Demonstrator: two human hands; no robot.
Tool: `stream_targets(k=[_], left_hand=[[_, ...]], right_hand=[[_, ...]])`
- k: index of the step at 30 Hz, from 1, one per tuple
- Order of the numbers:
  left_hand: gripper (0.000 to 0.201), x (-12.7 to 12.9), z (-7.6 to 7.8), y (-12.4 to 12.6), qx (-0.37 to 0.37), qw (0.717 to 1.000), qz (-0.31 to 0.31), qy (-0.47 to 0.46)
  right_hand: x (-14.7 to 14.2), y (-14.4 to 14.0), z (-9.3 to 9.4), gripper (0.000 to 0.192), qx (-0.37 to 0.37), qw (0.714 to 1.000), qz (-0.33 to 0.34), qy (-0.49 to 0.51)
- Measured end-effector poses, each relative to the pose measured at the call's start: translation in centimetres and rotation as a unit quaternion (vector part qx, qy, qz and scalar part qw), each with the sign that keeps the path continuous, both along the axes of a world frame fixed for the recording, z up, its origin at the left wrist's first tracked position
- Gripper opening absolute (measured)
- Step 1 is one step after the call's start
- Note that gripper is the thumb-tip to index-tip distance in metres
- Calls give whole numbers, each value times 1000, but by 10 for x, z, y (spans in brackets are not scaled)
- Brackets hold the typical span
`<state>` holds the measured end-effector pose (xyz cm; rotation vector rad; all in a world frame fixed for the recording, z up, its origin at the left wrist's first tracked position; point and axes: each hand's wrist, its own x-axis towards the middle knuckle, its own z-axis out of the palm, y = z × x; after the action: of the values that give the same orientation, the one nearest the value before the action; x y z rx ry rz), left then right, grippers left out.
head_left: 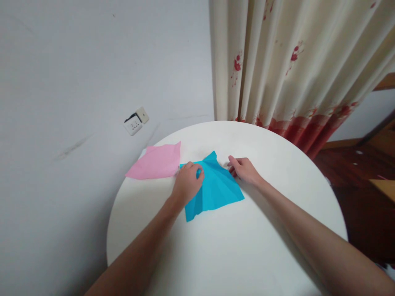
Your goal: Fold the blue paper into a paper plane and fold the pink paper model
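Note:
A sheet of blue paper (216, 189) lies on the white round table (228, 255), marked with several creases that fan out and raise its surface. Over its left part is my left hand (189, 180), fingers curved and thumb apart from them, with blue showing through the gap. Whether those fingers press on the sheet is hard to make out. My right hand (243, 169) is beside the sheet's right edge, its fingers bent and slightly apart, with nothing visible between them. Left of the blue sheet lies a pink sheet of paper (156, 162), one corner lifted.
A white wall (92, 74) with a socket (133, 125) borders the table on the left. Behind it hangs a cream curtain (268, 61) with red flower prints. Dark wooden floor (352, 181) shows at the right.

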<state>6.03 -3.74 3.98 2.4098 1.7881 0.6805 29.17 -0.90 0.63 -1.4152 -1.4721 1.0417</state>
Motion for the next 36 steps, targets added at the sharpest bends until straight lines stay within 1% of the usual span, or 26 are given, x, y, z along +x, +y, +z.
stream_targets(k=[1,3,5,6,8,10,12,13,15,17,19,20,22,24,25,26,27,28,29,30,32,33,34,35,36], left_hand=[[21,-4,-6,3,-20,999,27,39],[35,-7,-17,5,-45,994,44,85],[45,-6,-27,6,-56,994,27,95],[48,-5,-30,6,-57,994,13,92],[52,-3,-35,7,-55,995,-14,78],[49,-1,-37,10,-53,996,-35,55],[44,0,-39,15,-53,997,-52,19],[42,1,-39,18,-55,997,-60,-5],[41,1,-40,25,-62,993,-74,-64],[42,1,-41,31,-80,984,-78,-138],[44,1,-41,35,-103,965,-60,-232],[45,1,-40,37,-113,950,-41,-287],[48,1,-39,39,-130,907,7,-401],[51,1,-38,41,-146,858,50,-489],[53,1,-37,42,-153,840,63,-517],[53,0,-37,42,-159,827,72,-534],[51,0,-36,43,-163,820,76,-544],[47,-1,-36,43,-163,819,78,-545],[43,-2,-35,43,-155,825,81,-538],[39,-3,-34,42,-135,840,88,-518],[32,-3,-30,38,-59,892,85,-440],[29,-3,-27,35,-9,919,73,-388],[28,-3,-24,32,39,940,52,-335],[28,-2,-21,29,77,954,27,-290],[30,0,-19,26,100,962,4,-253]], right_hand=[[1,-3,4,49,16,999,17,-29],[3,-8,9,36,52,995,50,-71],[3,-10,11,21,74,989,77,-99],[4,-10,11,18,80,987,84,-108],[6,-8,11,19,83,988,76,-107],[8,-6,15,21,67,995,39,-70],[12,-6,23,25,27,1000,7,-3],[13,-7,27,29,7,999,3,35],[14,-9,34,37,-16,994,17,109],[11,-11,37,46,-16,985,41,167],[5,-13,35,55,4,980,59,188],[1,-14,32,57,25,981,67,178],[-8,-16,25,55,90,984,84,126],[-17,-19,16,50,155,980,105,70],[-21,-21,12,49,175,976,118,47],[-25,-23,8,47,187,973,134,22],[-28,-25,5,47,195,969,150,-8],[-30,-27,3,46,200,964,170,-45],[-32,-29,1,47,203,956,192,-88],[-33,-31,-1,50,206,945,215,-133],[-33,-34,-3,56,209,918,253,-223],[-32,-35,-4,60,211,905,264,-260],[-32,-35,-5,63,213,893,271,-288],[-31,-36,-6,66,215,885,275,-309],[-30,-37,-6,67,218,878,278,-323]])
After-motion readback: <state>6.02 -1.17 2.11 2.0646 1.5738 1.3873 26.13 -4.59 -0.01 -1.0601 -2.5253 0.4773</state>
